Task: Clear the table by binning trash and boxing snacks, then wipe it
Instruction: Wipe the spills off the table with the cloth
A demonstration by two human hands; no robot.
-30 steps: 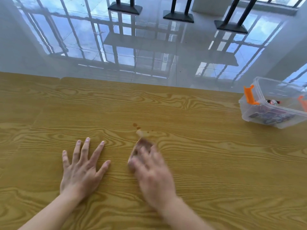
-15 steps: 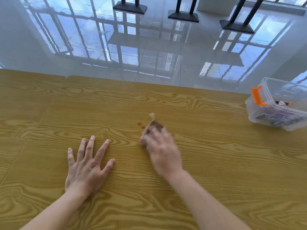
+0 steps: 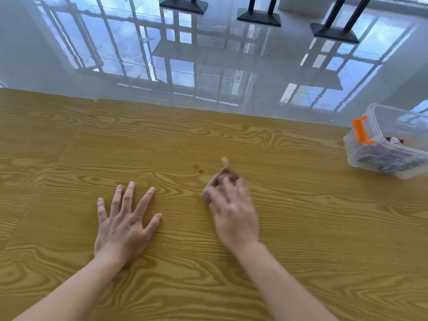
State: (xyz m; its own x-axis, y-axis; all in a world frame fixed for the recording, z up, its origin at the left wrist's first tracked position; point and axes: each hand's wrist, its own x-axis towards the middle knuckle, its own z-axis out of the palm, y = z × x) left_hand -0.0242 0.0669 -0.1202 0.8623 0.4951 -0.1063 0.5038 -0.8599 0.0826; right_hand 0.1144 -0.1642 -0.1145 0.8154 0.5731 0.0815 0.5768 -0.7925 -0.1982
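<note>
My right hand (image 3: pixel 234 212) presses a crumpled brown-stained tissue (image 3: pixel 223 174) against the wooden table (image 3: pixel 301 228); the hand is blurred by motion. A small brown stain (image 3: pixel 198 169) sits on the wood just left of the tissue. My left hand (image 3: pixel 122 223) lies flat on the table, fingers spread, holding nothing. At the table's far right edge stands a clear plastic box (image 3: pixel 391 144) with an orange latch (image 3: pixel 360 130), and snack packets lie inside it.
Beyond the table's far edge is a glossy tiled floor (image 3: pixel 208 66) with window reflections. Black bases of table legs (image 3: pixel 259 16) stand on it at the top of the view.
My right hand has pushed the tissue forward and to the right, past the brown stain. The left hand stays flat in place.
</note>
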